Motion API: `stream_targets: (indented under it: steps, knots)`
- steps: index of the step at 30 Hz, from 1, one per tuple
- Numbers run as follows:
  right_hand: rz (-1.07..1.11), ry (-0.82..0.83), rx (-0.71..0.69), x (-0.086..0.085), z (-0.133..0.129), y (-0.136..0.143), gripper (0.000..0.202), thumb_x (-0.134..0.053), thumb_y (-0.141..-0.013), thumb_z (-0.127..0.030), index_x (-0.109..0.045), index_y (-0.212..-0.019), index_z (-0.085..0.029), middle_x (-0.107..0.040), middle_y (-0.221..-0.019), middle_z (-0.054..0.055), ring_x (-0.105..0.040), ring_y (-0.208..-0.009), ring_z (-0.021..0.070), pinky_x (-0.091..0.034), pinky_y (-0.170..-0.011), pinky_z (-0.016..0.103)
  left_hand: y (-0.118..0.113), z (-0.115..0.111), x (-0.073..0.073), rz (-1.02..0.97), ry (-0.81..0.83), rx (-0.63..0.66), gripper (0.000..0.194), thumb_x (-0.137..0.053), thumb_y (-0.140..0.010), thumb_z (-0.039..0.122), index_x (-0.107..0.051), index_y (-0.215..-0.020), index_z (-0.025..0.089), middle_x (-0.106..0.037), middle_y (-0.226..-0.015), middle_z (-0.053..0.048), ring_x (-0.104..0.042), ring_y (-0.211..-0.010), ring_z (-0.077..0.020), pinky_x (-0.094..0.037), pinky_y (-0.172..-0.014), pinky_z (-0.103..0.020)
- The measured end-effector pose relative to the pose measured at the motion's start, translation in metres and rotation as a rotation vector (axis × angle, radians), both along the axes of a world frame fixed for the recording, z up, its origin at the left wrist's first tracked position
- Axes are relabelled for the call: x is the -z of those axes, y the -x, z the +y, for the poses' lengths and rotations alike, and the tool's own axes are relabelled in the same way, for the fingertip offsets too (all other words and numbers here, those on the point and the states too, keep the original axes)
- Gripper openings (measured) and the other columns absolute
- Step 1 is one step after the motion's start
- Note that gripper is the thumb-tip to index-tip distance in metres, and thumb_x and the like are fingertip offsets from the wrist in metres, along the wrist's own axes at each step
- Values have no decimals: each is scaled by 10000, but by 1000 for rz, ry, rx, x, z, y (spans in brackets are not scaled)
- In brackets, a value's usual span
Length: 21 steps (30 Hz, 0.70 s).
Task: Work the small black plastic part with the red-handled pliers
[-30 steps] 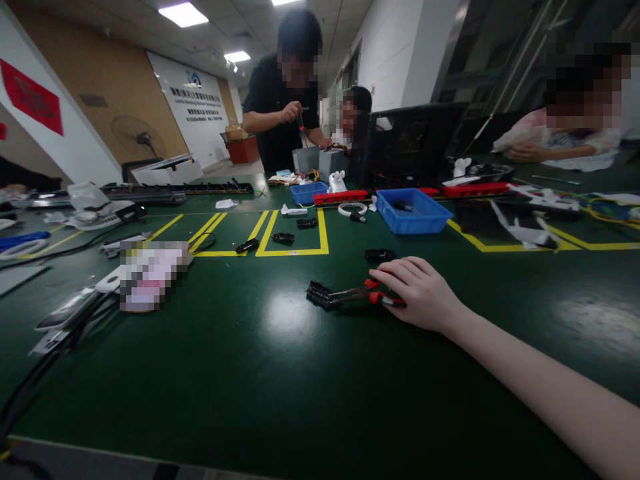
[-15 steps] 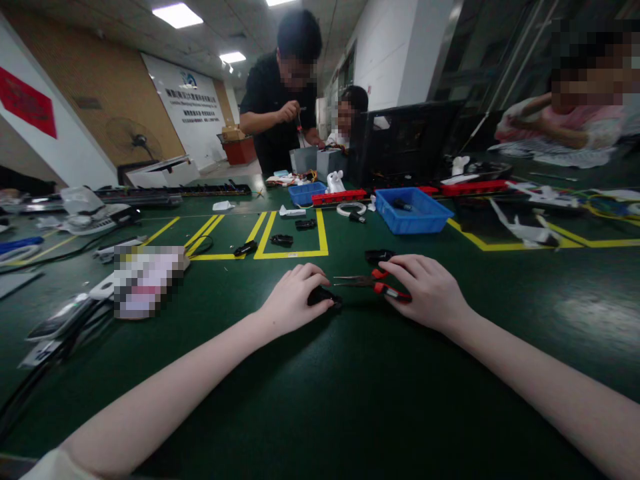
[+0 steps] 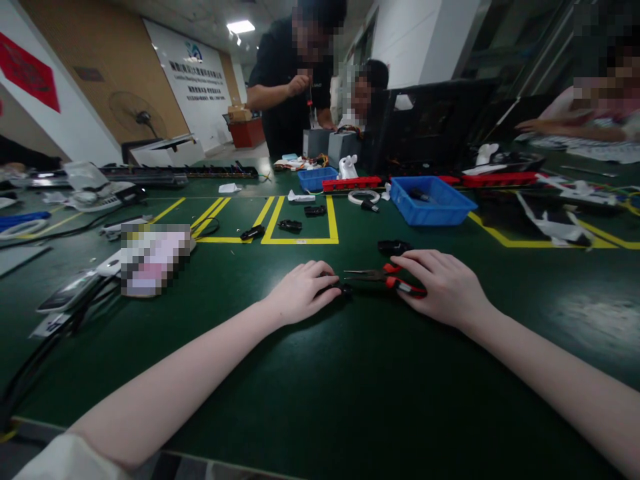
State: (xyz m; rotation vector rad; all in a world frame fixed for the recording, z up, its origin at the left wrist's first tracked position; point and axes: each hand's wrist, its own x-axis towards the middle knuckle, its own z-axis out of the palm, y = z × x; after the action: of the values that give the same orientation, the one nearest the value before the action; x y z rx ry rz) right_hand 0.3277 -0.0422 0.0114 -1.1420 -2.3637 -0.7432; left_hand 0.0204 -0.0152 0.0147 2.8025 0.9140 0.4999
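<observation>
My left hand (image 3: pixel 306 293) is closed on a small black part (image 3: pixel 345 290), most of it hidden under the fingers, low over the green table. My right hand (image 3: pixel 443 287) holds red-handled long-nose pliers (image 3: pixel 370 274), whose slightly parted jaws point left toward the black part without touching it. Just beyond the pliers a black piece (image 3: pixel 394 247) lies on the table. Further back, more black pieces lie at the yellow-taped areas, one (image 3: pixel 290 225) inside a taped box and one (image 3: pixel 253 233) at its left.
A blue bin (image 3: pixel 430 210) with a dark item stands behind my right hand, near a white cable coil (image 3: pixel 364 197). Red strips (image 3: pixel 351 184) lie farther back. A pixelated flat object (image 3: pixel 157 260) and black cables are at left. People stand or sit across the table.
The view has shifted, with the table's near edge now showing. My left fingers have drawn over the black part, covering more of it. The pliers remain in my right hand.
</observation>
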Motion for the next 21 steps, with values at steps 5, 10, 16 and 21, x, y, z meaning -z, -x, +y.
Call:
stream_targets:
  steps: [5,10,16,21]
  knots:
    - [10,-4,-9,0,0,0,375,-579,-874,-306,-629,-1195,-120,-672,-1124,154,-639,-978,276,-513,-762,383,2,1,-3,63,-16,62,436,-394,-1030,418,-573,-1331,158,-568,-1281,-111,-561,-1105,-238,-463,-939,-384]
    - [5,-7,-58,1,1,0,383,-596,-863,-294,-627,-1198,-110,-678,-1117,160,-645,-966,278,-519,-752,386,2,2,-2,49,2,67,415,-414,-1029,402,-568,-1334,166,-563,-1279,-114,-557,-1110,-239,-461,-940,-384]
    - [2,3,-90,2,2,-2,374,-602,-856,-285,-625,-1188,-116,-682,-1099,154,-648,-949,271,-528,-752,386,2,3,0,-13,26,58,353,-471,-1015,367,-611,-1270,166,-593,-1200,-97,-571,-1045,-218,-486,-906,-373]
    - [-17,20,-118,1,1,-2,390,-615,-844,-278,-617,-1201,-121,-679,-1101,148,-647,-950,261,-533,-767,378,3,4,2,-21,9,65,355,-488,-1010,358,-596,-1300,183,-595,-1173,-90,-570,-1004,-211,-490,-885,-372]
